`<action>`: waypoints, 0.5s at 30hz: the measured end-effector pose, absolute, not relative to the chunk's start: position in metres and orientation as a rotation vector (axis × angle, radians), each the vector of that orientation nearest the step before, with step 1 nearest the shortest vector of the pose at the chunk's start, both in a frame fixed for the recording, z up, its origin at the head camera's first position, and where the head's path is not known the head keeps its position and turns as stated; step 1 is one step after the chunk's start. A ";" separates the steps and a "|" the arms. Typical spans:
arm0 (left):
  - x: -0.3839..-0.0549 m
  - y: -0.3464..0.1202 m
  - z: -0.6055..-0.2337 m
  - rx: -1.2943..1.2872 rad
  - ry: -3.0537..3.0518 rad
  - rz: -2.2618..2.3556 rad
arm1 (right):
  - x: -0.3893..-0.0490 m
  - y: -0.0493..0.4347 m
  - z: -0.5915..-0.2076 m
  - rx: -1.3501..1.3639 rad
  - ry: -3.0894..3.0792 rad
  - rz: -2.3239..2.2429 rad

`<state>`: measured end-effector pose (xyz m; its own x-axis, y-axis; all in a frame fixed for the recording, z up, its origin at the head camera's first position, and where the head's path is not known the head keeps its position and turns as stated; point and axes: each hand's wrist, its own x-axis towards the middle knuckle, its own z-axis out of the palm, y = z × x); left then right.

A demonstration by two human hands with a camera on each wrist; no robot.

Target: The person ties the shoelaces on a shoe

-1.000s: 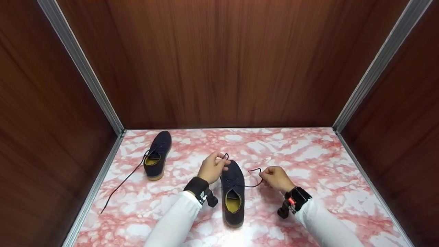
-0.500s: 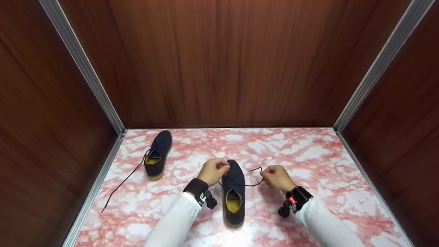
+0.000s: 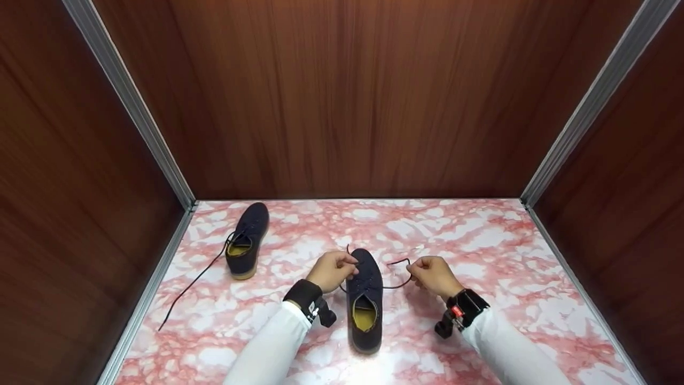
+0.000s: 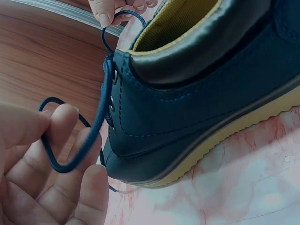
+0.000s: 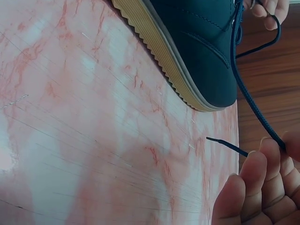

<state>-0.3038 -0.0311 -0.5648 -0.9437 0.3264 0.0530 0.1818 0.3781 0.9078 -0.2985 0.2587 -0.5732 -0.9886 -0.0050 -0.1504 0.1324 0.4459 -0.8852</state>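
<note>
A dark navy lace-up shoe (image 3: 366, 339) with a yellow lining and ridged tan sole stands upright before me, toe pointing away. My left hand (image 3: 331, 271), beside the toe, pinches one shoelace end between thumb and forefinger; in the left wrist view this lace (image 4: 89, 146) bends in a loop over the curled fingers. Out to the right, my right hand (image 3: 435, 275) pinches the other lace end (image 5: 253, 105), drawn sideways from the eyelets. Its loose tip (image 5: 227, 144) sticks out past the fingers. Both laces come from the top of the lacing.
A matching second shoe (image 3: 254, 219) stands at the back left, its long lace (image 3: 184, 291) trailing over the red-and-white marbled table (image 3: 459, 230). Brown wood-grain panels (image 3: 347, 107) with grey metal corner rails (image 3: 582, 107) close off the back and sides.
My left hand has come down and slightly nearer along the shoe, still pinching its lace, whose tip now shows above the fingers. The right hand has barely moved.
</note>
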 end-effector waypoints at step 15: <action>-0.300 -0.036 -0.568 0.349 2.492 1.570 | -0.303 0.262 -0.565 0.091 2.536 -1.612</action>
<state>-0.3000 -0.0363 -0.5678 -0.9572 0.2886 -0.0233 0.1035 0.4164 0.9033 -0.3028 0.2616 -0.5648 -0.9891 -0.0211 -0.1460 0.1232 0.4260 -0.8963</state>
